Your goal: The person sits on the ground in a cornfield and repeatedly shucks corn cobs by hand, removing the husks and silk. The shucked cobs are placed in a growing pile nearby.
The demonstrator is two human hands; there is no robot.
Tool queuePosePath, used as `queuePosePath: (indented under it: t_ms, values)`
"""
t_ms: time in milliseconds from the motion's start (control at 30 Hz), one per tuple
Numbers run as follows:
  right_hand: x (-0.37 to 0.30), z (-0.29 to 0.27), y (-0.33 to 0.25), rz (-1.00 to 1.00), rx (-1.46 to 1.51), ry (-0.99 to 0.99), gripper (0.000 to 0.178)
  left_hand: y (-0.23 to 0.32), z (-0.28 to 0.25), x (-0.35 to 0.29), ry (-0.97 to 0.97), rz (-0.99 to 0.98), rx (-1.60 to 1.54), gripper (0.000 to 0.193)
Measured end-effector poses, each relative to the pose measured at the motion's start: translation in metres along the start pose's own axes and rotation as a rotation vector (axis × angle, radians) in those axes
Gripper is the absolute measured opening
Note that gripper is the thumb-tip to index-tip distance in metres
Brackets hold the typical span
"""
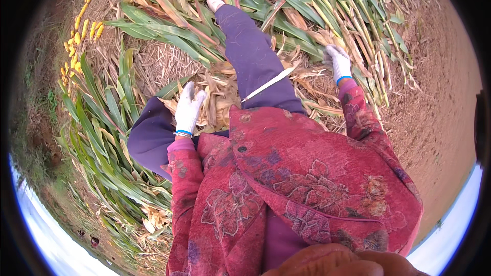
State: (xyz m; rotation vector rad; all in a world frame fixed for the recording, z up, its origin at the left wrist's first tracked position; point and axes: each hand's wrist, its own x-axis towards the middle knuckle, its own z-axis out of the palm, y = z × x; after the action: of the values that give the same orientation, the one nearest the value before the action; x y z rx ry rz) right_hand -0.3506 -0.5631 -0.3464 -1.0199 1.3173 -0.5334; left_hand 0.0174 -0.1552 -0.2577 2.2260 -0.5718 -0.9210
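Both my hands wear white work gloves with blue cuffs. My left hand (pixel 189 107) is over my bent left leg, beside loose dry husks (pixel 217 97). Its fingers are spread and it holds nothing. Out to the right, my right hand (pixel 338 63) reaches to the edge of a pile of cut corn stalks (pixel 353 36). Its fingers curl in among pale husks there; what they grip, if anything, is hidden. A narrow pale strip of husk (pixel 268 83) lies across my right thigh.
Husked yellow corn ears (pixel 77 38) lie in a scattered row at the far left. More green stalks (pixel 102 128) are heaped along my left side. My outstretched leg (pixel 250 46) rests among leaves. Bare brown soil (pixel 434 102) stretches to the right.
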Motion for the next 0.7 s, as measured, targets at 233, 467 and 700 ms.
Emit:
queuePosePath:
  t_ms: [233, 467, 700]
  values:
    - [0.055, 0.034, 0.02, -0.431, -0.553, -0.095, 0.029, 0.014, 0.005, -0.009, -0.037, 0.032, 0.141, 0.054]
    - [0.183, 0.09, 0.051, -0.417, -1.099, 0.001, 0.061, 0.0, -0.005, -0.012, -0.001, -0.059, 0.074, 0.051]
    - [0.224, 0.105, 0.039, -0.168, -0.941, -0.175, 0.107, -0.011, -0.002, -0.015, 0.026, -0.143, 0.108, 0.047]
